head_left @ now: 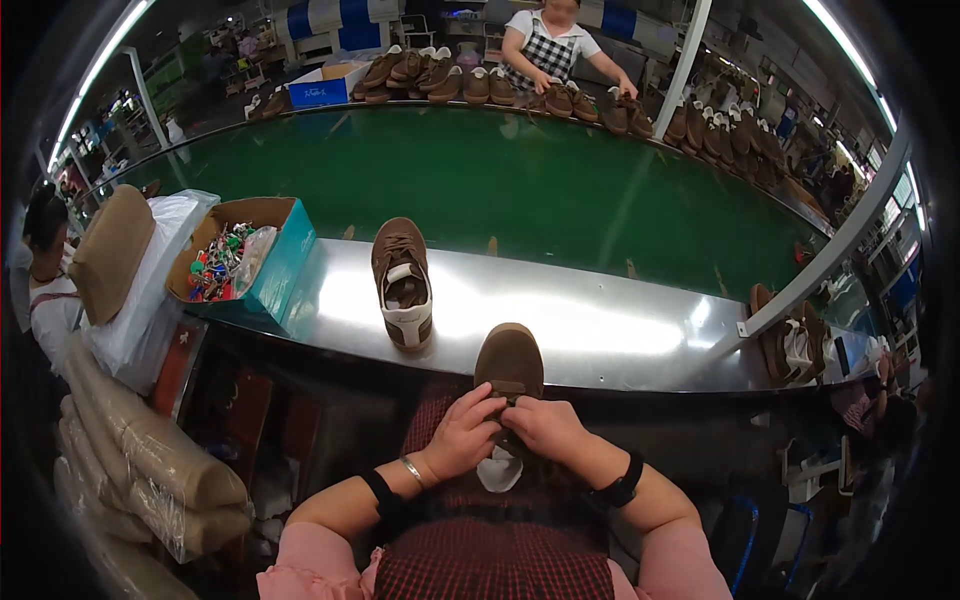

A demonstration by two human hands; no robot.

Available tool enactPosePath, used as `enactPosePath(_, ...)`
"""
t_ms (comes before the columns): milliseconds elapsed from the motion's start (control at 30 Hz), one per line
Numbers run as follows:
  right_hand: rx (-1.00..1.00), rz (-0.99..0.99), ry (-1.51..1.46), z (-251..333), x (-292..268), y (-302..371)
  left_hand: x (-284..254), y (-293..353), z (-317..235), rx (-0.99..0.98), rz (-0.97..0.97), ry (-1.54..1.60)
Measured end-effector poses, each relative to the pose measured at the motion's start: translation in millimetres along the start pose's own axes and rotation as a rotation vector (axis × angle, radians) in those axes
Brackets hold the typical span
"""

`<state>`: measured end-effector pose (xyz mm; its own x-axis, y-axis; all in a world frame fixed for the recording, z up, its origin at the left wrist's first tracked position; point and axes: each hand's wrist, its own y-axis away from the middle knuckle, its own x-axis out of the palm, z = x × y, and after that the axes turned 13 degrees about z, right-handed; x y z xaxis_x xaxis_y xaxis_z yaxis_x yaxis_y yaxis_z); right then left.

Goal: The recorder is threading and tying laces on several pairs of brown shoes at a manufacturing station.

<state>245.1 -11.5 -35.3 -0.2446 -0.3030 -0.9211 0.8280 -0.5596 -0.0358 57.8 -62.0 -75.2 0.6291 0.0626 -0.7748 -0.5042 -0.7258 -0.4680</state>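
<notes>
Close in front of me, a brown shoe point(510, 357) points its toe away, its front part at the edge of the metal ledge. Its white inner lining point(499, 470) shows below my hands. My left hand point(460, 432) is closed at the lacing area, fingers bent over the shoe's upper. From the other side my right hand point(546, 428) pinches the same spot, and its fingertips meet those of the left. Any lace between the fingertips is too small to make out. A second brown shoe point(402, 285), laced and with a white heel, stands on the ledge, ahead and left.
A teal box point(285, 262) of small colourful items sits left on the metal ledge point(580, 335). Beyond runs a green conveyor belt point(480, 175). Across it, a co-worker point(560, 50) handles shoes beside a row of brown shoes point(440, 80). Wrapped rolls point(165, 460) lie lower left; a post point(830, 250) rises right.
</notes>
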Motion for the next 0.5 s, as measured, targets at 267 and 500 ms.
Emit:
enactPosePath(267, -0.082, 0.218, 0.397, 9, -19, -3, 4, -2, -3, 0.028, -0.034, -0.025)
enactPosePath(500, -0.209, 0.346, 0.453, 9, -27, -17, -4, 1, -6, -0.033, -0.03, -0.051)
